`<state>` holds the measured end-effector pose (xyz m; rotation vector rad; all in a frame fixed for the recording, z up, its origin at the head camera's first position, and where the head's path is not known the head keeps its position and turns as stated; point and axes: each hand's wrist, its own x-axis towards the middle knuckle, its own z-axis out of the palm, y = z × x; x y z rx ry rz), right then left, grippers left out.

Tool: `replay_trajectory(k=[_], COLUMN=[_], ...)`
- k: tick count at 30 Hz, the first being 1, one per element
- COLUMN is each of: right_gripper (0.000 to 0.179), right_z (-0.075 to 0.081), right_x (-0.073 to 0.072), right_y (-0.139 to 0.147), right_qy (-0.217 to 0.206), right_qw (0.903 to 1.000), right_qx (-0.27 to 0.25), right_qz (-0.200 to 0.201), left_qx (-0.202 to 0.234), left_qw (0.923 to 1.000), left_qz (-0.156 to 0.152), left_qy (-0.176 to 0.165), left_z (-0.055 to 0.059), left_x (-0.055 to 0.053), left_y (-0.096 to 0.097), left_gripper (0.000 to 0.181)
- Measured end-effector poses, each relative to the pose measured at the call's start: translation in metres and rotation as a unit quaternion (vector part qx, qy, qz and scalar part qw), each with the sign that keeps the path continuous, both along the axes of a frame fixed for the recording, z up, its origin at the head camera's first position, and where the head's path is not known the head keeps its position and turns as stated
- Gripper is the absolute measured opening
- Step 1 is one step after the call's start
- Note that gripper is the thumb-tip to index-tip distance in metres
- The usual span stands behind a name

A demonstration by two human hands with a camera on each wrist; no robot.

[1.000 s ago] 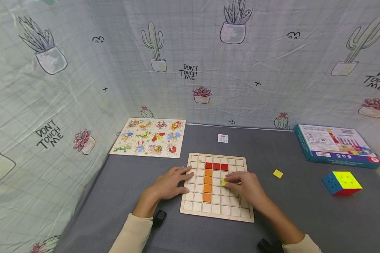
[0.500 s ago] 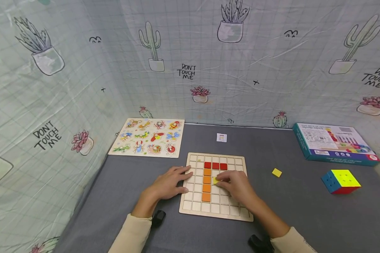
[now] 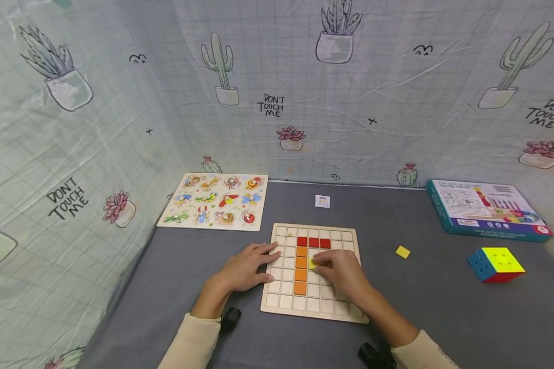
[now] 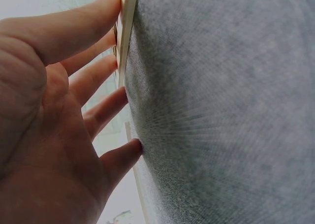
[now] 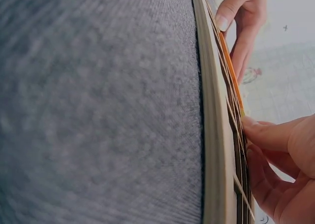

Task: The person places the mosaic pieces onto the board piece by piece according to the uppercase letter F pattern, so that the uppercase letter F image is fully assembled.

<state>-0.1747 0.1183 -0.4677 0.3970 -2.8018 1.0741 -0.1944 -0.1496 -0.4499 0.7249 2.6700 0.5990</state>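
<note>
A wooden grid board (image 3: pixel 320 306) lies on the dark cloth. Near its top runs a row of red square tiles (image 3: pixel 313 242), and a column of orange tiles (image 3: pixel 300 275) goes down from the row's left end. My right hand (image 3: pixel 343 274) pinches a yellow tile (image 3: pixel 311 264) at a cell just right of that column; fingers partly cover it. At the board's left edge rests my left hand (image 3: pixel 245 269), fingers spread and thumb touching the rim, as the left wrist view (image 4: pixel 64 106) also shows. A loose yellow tile (image 3: pixel 402 251) lies right of the board.
Behind on the left lies an insect puzzle board (image 3: pixel 212 202). A small printed card (image 3: pixel 322 201) is beyond the grid. To the right are a puzzle cube (image 3: pixel 496 265) and a flat teal box (image 3: pixel 489 210). A printed curtain (image 3: pixel 346 97) stands around the back and left.
My right hand has moved left across the board with the yellow tile, up to the orange column. My left hand has stayed at the board's edge.
</note>
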Motion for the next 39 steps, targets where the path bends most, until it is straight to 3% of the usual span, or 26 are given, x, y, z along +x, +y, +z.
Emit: replay_trajectory(k=[13, 33, 39], right_gripper=[0.021, 0.023, 0.026], right_z=[0.0006, 0.0014, 0.0008], right_x=[0.0041, 0.0038, 0.0027], right_y=[-0.0029, -0.0012, 0.0047], right_qy=[-0.002, 0.011, 0.002], right_qw=[0.9999, 0.9999, 0.9993], right_qx=[0.005, 0.010, 0.020], right_qz=[-0.010, 0.005, 0.033], left_qx=[0.005, 0.004, 0.005], left_qw=[0.9999, 1.0000, 1.0000], left_qz=[0.007, 0.007, 0.003], left_qy=[-0.009, -0.005, -0.004], left_z=[0.0001, 0.0008, -0.0011], left_x=[0.0018, 0.0014, 0.0021], left_y=[0.0010, 0.0011, 0.0008], left_gripper=[0.062, 0.062, 0.062])
